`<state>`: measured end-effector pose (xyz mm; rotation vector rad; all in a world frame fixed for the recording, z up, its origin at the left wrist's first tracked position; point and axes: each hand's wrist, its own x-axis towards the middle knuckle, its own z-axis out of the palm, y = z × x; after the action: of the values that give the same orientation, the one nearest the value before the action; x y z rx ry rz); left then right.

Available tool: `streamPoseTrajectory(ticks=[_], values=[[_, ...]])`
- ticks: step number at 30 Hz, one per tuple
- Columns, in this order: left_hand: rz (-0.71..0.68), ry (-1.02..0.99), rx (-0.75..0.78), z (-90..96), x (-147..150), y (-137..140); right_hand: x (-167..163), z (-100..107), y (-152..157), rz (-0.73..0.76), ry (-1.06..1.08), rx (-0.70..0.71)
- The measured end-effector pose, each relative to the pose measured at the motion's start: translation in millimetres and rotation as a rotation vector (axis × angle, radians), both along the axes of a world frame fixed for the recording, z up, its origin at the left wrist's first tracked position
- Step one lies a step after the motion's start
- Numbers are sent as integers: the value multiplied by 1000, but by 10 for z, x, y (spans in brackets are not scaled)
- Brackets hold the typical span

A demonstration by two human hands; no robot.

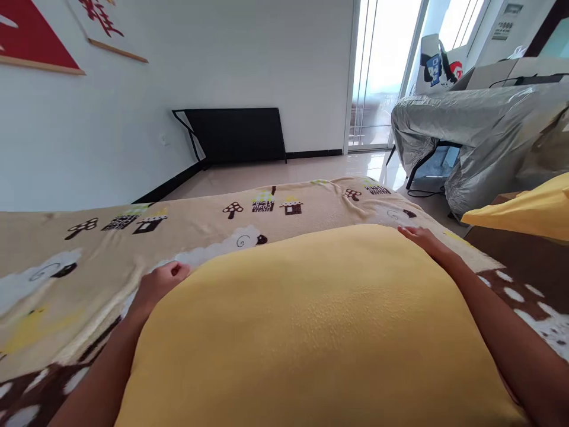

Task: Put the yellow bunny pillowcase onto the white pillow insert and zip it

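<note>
A large plump yellow pillow fills the lower middle of the head view, above a beige patterned blanket. At its far left corner, my left hand is closed with the fingers curled in against the edge. My right hand grips the far right corner; its fingertips show at the rim, and the rest of its grip is partly hidden behind the pillow. Both forearms run along the pillow's sides. Whatever lies under the pillow is hidden.
A folded black panel with metal legs leans against the far wall. At the right, silvery plastic sheeting covers a table, with a cable on the floor below. A yellow cloth juts in at the right edge. A glass door stands behind.
</note>
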<state>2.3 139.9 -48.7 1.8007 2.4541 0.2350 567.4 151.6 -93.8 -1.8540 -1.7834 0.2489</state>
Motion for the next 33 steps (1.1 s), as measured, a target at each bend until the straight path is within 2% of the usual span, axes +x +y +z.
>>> streamPoseTrajectory(ticks=[2, 4, 6, 8, 11, 14, 17, 28, 33], values=[[8, 13, 8, 182, -86, -159, -46, 241, -253, -41, -100, 71], [-138, -107, 23, 354, -59, -406, -242, 509, -570, -8, -187, 172], [-353, -190, 7, 489, 126, -705, -601, 738, -898, 152, -222, 215], [-571, -141, -23, 573, 450, -984, -1054, 882, -1173, 345, -247, 213], [-835, -3, -38, 581, 996, -1221, -1669, 923, -1393, 593, -295, 202], [-947, 49, 15, 475, 1287, -1225, -1945, 833, -1375, 694, -299, 153], [-924, 25, 43, 339, 1212, -1139, -1839, 721, -1237, 626, -286, 100], [-654, -24, 178, -137, 368, -986, -895, 272, -920, 370, -193, 78], [-515, -122, 278, -436, -126, -1054, -403, -26, -942, 226, -44, 30]])
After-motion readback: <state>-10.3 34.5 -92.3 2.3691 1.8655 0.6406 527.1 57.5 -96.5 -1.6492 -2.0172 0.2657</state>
